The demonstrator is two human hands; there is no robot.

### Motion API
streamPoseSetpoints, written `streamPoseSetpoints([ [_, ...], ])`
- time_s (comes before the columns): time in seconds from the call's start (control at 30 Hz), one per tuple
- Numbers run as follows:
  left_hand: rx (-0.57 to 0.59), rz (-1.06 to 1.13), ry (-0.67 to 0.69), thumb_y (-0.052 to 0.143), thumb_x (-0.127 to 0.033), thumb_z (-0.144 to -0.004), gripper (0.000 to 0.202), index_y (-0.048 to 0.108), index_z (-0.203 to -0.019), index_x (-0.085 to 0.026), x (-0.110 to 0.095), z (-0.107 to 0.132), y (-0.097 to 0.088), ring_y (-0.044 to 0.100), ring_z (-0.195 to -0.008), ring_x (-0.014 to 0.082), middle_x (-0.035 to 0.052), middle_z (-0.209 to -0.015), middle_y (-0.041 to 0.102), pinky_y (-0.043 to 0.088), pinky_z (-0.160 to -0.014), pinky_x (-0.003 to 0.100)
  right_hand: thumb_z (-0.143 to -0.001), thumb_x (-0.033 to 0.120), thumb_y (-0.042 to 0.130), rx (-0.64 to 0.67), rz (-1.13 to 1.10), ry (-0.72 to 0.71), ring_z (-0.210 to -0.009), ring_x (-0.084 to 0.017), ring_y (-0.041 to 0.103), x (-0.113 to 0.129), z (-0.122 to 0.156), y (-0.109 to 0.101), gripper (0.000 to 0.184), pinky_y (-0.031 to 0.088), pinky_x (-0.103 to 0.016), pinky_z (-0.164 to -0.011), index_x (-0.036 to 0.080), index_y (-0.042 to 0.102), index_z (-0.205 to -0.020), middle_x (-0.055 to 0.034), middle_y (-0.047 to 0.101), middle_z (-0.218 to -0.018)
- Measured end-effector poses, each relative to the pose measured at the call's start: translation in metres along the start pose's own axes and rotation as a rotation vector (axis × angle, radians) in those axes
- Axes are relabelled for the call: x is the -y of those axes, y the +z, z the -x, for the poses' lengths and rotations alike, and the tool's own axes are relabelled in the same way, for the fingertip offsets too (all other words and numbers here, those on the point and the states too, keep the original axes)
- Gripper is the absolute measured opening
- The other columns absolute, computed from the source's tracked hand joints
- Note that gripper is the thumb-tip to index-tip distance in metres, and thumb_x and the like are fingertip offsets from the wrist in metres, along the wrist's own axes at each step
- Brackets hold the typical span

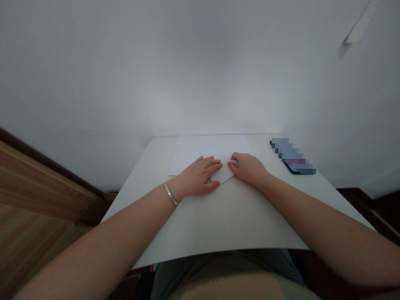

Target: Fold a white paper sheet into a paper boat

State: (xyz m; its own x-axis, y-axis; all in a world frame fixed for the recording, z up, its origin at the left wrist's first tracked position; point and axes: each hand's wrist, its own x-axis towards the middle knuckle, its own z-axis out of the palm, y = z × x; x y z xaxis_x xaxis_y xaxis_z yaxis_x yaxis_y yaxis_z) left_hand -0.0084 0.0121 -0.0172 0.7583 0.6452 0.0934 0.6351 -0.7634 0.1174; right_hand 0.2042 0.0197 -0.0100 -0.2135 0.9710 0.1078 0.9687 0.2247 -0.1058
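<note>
A folded piece of white paper (223, 173) lies on the table between my two hands. My left hand (200, 177) rests flat on its left part, fingers spread and pointing right, and covers that side. My right hand (248, 168) pinches the paper's right end between thumb and curled fingers. Behind the hands lies a larger flat white sheet (209, 148), partly covered by my left hand. How the small paper is folded under my fingers I cannot make out.
The white table (237, 221) stands against a pale wall (206, 83). A phone-like dark-edged object (293, 156), its face blurred, lies at the table's back right. Wooden furniture (37, 204) stands left of the table.
</note>
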Motion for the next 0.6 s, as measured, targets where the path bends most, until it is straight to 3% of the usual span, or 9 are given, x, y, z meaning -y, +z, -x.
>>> streamPoseSetpoints([
  [0.6, -0.062, -0.035, -0.055, 0.043, -0.043, -0.092, 0.051, 0.044, -0.136, -0.017, -0.0055, -0.0026, 0.0031, 0.034, -0.136, 0.0266, 0.0085, -0.145, 0.043, 0.025, -0.113, 0.049, -0.088, 0.035, 0.044, -0.041, -0.024, -0.022, -0.083, -0.024, 0.064, 0.0014, 0.0012, 0.0003, 0.024, 0.040, -0.031, -0.067, 0.019, 0.061, -0.094, -0.0110, 0.071, -0.091],
])
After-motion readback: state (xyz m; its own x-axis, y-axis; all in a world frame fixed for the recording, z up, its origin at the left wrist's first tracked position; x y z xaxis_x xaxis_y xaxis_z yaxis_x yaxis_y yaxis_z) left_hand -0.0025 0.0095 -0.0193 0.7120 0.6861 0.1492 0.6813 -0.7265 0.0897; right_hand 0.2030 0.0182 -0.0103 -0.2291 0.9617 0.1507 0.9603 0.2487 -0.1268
